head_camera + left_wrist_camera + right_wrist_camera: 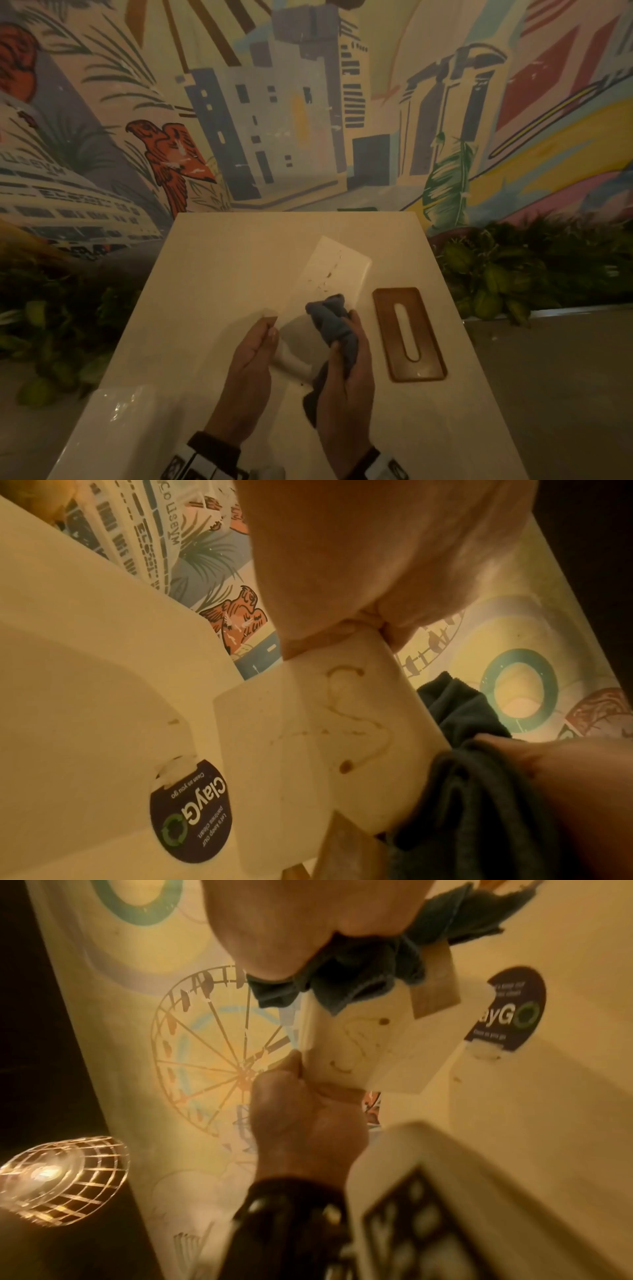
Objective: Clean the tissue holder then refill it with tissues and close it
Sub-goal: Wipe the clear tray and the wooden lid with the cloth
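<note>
My left hand (pixel 253 356) grips the near left edge of the white tissue holder (pixel 334 270), which is lifted and tilted over the table (pixel 219 274). Crumbs speckle its pale face. My right hand (pixel 346 383) holds a bunched blue cloth (pixel 330 322) against the holder's middle. In the left wrist view brown ring stains show on the holder (pixel 325 737), with the cloth (pixel 462 777) at its right edge. The right wrist view has the left hand (pixel 308 1115) pinching the holder (pixel 363 1047) below the cloth (pixel 356 969). The brown wooden lid (pixel 407 332) with a long slot lies flat to the right.
A plastic-wrapped pack of tissues (pixel 113 425) sits at the table's near left corner. A round dark sticker (pixel 192 813) is stuck on the tabletop. Leafy plants (pixel 513 274) flank both sides of the table, and a painted wall (pixel 291 120) rises behind its far edge.
</note>
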